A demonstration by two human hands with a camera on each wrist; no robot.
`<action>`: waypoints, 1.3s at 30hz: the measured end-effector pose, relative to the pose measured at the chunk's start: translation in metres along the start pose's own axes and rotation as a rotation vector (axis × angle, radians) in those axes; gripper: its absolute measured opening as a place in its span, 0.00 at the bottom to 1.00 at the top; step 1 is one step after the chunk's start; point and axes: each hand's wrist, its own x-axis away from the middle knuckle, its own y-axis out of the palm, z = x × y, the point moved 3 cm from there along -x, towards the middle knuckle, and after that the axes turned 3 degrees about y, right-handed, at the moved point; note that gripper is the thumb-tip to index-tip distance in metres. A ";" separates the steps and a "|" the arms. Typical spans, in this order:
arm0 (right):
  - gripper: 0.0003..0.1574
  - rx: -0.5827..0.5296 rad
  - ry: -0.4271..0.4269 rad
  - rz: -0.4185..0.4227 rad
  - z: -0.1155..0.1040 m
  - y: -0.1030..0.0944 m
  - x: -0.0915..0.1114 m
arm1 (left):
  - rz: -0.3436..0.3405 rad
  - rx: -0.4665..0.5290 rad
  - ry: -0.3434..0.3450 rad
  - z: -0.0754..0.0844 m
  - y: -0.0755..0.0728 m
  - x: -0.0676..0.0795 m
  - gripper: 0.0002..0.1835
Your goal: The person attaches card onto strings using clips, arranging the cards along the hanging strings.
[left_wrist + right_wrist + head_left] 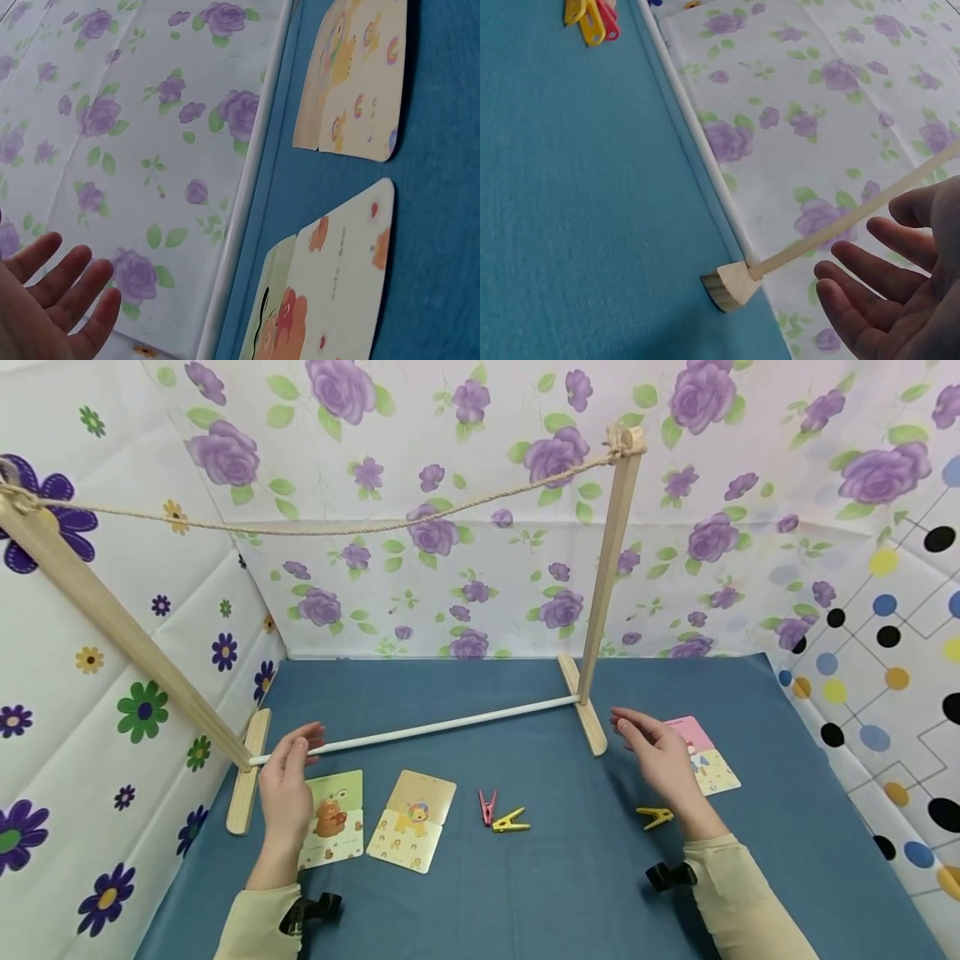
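My left hand [285,793] hovers with relaxed, spread fingers over the left end of a white rod [450,724], holding nothing. It partly covers a green card with a bear [348,793]; beside that lies a tan card with a lion [412,822]. On the right, my right hand [666,768] is empty too, its fingers loosely bent, overlapping a pink and cream card [716,768]. A yellow clothespin [655,817] lies just below that hand. Between the hands are a red clothespin [487,810] and another yellow clothespin [511,823].
Two wooden posts, a left post [123,631] and a right post [609,560], stand on flat wooden feet joined by the rod. A sagging rope [367,531] is tied between their tops. Blue cloth [570,893] covers the table; patterned sheets [480,452] enclose it.
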 end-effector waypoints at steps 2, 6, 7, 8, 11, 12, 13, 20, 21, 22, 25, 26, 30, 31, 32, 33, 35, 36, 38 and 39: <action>0.30 -0.035 0.020 0.006 0.000 0.000 0.000 | 0.039 0.027 -0.003 0.001 -0.005 0.000 0.23; 0.31 -0.088 0.046 0.011 -0.002 0.001 -0.002 | 0.135 0.089 -0.007 0.001 -0.015 -0.001 0.23; 0.31 -0.102 0.050 0.011 -0.003 0.001 -0.003 | 0.163 0.108 -0.007 0.000 -0.017 -0.002 0.22; 0.31 -0.117 0.053 0.011 -0.003 0.002 -0.004 | 0.191 0.131 -0.007 0.000 -0.019 -0.002 0.21; 0.32 -0.160 0.063 0.012 -0.005 0.003 -0.007 | 0.270 0.174 -0.006 0.000 -0.025 -0.002 0.20; 0.32 -0.171 0.063 0.012 -0.005 0.004 -0.007 | 0.294 0.186 -0.006 0.000 -0.027 -0.002 0.19; 0.32 -0.182 0.061 0.012 -0.006 0.004 -0.008 | 0.316 0.197 -0.002 0.000 -0.028 -0.003 0.18; 0.31 -0.203 0.037 0.046 -0.010 0.008 -0.012 | 0.454 0.210 0.018 0.002 -0.039 -0.003 0.18; 0.31 -0.209 0.038 0.057 -0.011 0.009 -0.013 | 0.469 0.200 0.019 0.002 -0.041 -0.003 0.18; 0.31 -0.216 0.038 0.069 -0.012 0.010 -0.014 | 0.483 0.189 0.021 0.001 -0.042 -0.002 0.18; 0.30 -0.226 0.029 0.098 -0.014 0.013 -0.018 | 0.512 0.150 0.026 0.000 -0.045 -0.001 0.18; 0.30 -0.227 0.025 0.106 -0.015 0.013 -0.020 | 0.516 0.140 0.027 -0.001 -0.046 -0.001 0.18; 0.30 -0.232 0.003 0.127 -0.019 0.015 -0.026 | 0.528 0.109 0.011 -0.003 -0.047 -0.003 0.18; 0.30 -0.236 -0.003 0.133 -0.020 0.016 -0.028 | 0.532 0.103 0.003 -0.003 -0.047 -0.003 0.18; 0.30 -0.239 -0.008 0.140 -0.020 0.017 -0.029 | 0.536 0.100 -0.004 -0.004 -0.048 -0.003 0.18; 0.30 -0.241 -0.013 0.148 -0.021 0.017 -0.031 | 0.540 0.103 -0.014 -0.004 -0.048 -0.002 0.18; 0.30 -0.247 -0.021 0.160 -0.022 0.019 -0.034 | 0.548 0.110 -0.046 -0.005 -0.050 -0.001 0.18; 0.30 -0.247 -0.023 0.165 -0.022 0.020 -0.035 | 0.551 0.111 -0.066 -0.005 -0.051 -0.001 0.18; 0.31 -0.243 -0.023 0.172 -0.022 0.021 -0.039 | 0.549 0.132 -0.112 -0.008 -0.052 -0.001 0.20; 0.31 -0.242 -0.024 0.174 -0.022 0.022 -0.040 | 0.542 0.156 -0.141 -0.010 -0.052 -0.001 0.22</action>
